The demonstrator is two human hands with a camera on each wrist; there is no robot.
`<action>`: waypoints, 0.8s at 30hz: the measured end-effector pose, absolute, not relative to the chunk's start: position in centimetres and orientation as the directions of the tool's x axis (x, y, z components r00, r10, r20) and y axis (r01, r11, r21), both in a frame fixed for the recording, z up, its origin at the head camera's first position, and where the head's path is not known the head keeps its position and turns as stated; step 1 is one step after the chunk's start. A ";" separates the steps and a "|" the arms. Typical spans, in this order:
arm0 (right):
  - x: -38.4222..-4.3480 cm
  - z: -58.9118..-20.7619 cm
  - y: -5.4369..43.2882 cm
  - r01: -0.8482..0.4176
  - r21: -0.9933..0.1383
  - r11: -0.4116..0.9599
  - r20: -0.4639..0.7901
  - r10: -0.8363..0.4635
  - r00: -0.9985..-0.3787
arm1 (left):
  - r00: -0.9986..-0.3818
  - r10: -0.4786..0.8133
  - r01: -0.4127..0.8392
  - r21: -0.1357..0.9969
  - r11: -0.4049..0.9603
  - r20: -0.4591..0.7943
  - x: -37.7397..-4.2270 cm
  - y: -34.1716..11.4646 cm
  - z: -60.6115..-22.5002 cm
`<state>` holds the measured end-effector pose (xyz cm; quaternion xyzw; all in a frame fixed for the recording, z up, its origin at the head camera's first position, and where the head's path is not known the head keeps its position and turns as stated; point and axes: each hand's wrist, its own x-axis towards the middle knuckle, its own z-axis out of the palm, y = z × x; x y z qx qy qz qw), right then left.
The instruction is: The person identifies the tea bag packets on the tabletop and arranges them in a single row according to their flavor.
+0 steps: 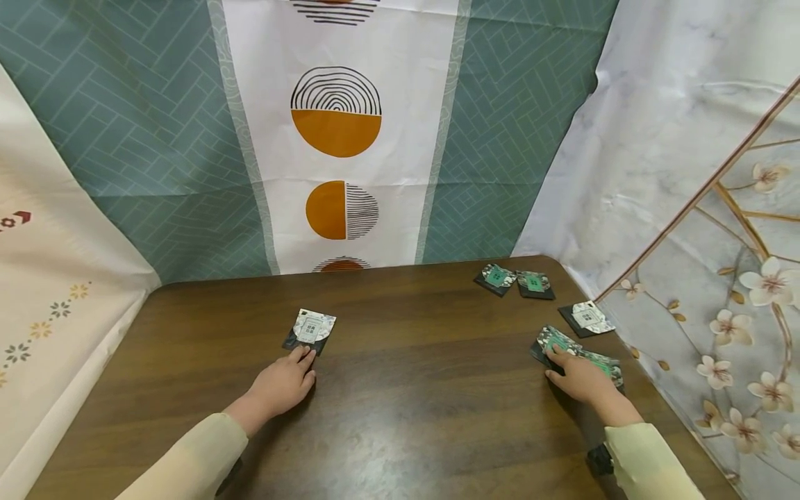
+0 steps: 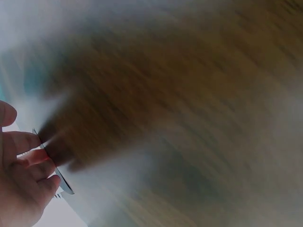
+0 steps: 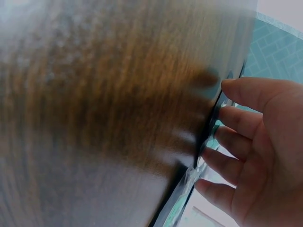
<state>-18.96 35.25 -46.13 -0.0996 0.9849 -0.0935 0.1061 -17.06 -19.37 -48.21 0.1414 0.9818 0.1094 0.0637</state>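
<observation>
A flat packet with a white patterned face and a dark lower edge lies left of the table's middle. My left hand reaches over its near edge, fingertips touching it; the left wrist view shows the fingers extended to the packet's thin edge. On the right side, my right hand rests its fingertips on a flat green-and-floral packet. A second green packet lies right beside it, partly behind the hand. Fingers spread slightly along the packets' edge in the right wrist view.
Two more green-faced packets lie near the table's back right corner. Another white-faced packet sits by the right edge. The brown wooden table meets a patterned cloth behind and a flowered cloth at right.
</observation>
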 end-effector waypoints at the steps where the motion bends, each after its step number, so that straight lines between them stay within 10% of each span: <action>1: -19.0 -46.1 35.2 -0.176 -0.206 0.963 -0.192 -0.216 -0.957 | -0.953 0.289 0.261 0.230 0.938 -0.094 -17.0 -19.6 -48.2; 24: -18.9 -46.0 35.0 -0.165 -0.203 0.965 -0.221 -0.209 -0.953 | -0.977 0.182 0.155 0.225 0.962 -0.109 -15.8 -27.2 -48.1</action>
